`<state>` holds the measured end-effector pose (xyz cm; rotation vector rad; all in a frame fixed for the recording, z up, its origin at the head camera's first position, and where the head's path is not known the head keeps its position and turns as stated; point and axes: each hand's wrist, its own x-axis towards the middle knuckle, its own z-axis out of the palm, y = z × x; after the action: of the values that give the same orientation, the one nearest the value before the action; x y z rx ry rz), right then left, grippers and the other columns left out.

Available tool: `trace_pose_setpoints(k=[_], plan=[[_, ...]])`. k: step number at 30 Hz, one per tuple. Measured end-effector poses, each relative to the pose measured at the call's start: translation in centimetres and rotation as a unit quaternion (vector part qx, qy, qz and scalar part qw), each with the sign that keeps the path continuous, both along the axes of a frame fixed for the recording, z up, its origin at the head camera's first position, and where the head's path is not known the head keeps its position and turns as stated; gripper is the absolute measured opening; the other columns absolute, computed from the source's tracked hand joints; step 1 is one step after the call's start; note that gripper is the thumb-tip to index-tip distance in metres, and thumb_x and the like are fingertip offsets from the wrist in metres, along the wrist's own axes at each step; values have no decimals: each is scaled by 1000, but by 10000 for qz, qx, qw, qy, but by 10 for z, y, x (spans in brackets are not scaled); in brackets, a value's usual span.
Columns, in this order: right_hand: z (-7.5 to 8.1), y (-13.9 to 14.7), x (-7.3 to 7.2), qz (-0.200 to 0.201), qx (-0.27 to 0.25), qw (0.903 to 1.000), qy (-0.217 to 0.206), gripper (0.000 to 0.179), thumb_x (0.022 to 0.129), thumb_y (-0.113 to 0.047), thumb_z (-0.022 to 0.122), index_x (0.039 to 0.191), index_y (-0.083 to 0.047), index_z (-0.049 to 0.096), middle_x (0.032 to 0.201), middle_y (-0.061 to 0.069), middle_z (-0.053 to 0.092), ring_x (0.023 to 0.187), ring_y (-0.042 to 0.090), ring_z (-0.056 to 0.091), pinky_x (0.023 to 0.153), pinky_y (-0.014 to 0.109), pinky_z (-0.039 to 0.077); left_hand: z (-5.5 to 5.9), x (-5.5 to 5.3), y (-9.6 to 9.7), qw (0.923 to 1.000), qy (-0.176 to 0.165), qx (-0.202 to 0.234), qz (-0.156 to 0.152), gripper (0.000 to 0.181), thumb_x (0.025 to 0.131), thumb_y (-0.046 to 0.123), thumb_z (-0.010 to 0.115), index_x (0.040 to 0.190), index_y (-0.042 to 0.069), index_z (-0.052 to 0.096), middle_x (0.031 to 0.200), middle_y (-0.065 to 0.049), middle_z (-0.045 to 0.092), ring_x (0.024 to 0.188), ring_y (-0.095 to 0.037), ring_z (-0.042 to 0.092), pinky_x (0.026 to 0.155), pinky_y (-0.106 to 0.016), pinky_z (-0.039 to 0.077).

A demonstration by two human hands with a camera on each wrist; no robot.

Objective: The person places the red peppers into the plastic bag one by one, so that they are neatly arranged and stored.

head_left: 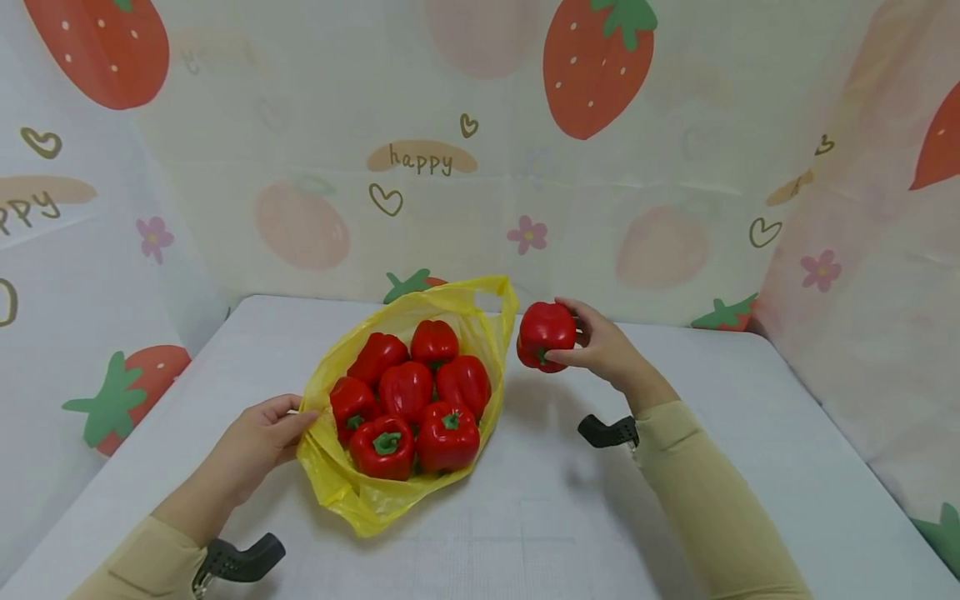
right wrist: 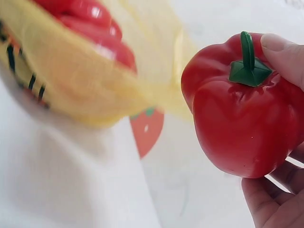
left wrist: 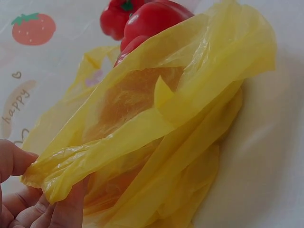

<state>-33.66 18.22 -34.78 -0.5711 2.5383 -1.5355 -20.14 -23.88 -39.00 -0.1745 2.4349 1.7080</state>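
A yellow plastic bag (head_left: 336, 482) lies spread on the table with several red bell peppers (head_left: 406, 392) with green stems inside it. At its left edge my left hand (head_left: 258, 437) pinches the rim; the left wrist view shows thumb and fingers on the gathered plastic (left wrist: 71, 166). Just right of the bag, above the table, my right hand (head_left: 603, 346) grips one red bell pepper (head_left: 545, 333) between thumb and fingers. In the right wrist view that pepper (right wrist: 237, 123) has its green stem toward the camera, and the bag (right wrist: 85, 90) stands apart on the left.
The white table (head_left: 540, 533) reaches back to a strawberry-patterned cloth wall (head_left: 585, 242), with similar walls at left and right. A bag handle loop (head_left: 506, 292) stands up at the back right of the bag. A black strap (head_left: 609, 432) is on each wrist.
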Motion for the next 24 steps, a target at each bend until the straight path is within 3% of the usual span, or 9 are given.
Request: trace_pose_setpoints(k=[7,13,19,24], plan=[[18,-19,13,538,-286,9977,297,82,72,-11,77,140,-14,31,134,8,39,121,29,39,87,42,49,2,2,0,10000,23,-12,-20,47,92,38,52,121,2,49,110,-10,60,90,-16,61,81,-27,52],[21,-38,17,839,-474,9948,326,80,73,-6,75,140,-10,31,131,9,40,119,28,41,86,41,50,2,3,0,10000,61,-37,-47,46,92,37,52,121,2,49,110,-10,61,90,-15,61,81,-28,52],[17,-65,18,1054,-186,9943,22,81,75,-14,75,141,-15,30,131,7,42,119,27,42,84,38,51,2,4,0,9999,83,-3,-63,47,92,38,51,122,2,49,110,-10,61,90,-15,60,81,-28,52],[17,-87,20,1392,226,9900,79,84,75,-23,75,143,-13,26,131,2,43,119,21,43,89,35,49,2,4,-2,9999,70,-17,-72,48,91,40,52,121,3,50,110,-10,60,90,-16,61,81,-28,52]])
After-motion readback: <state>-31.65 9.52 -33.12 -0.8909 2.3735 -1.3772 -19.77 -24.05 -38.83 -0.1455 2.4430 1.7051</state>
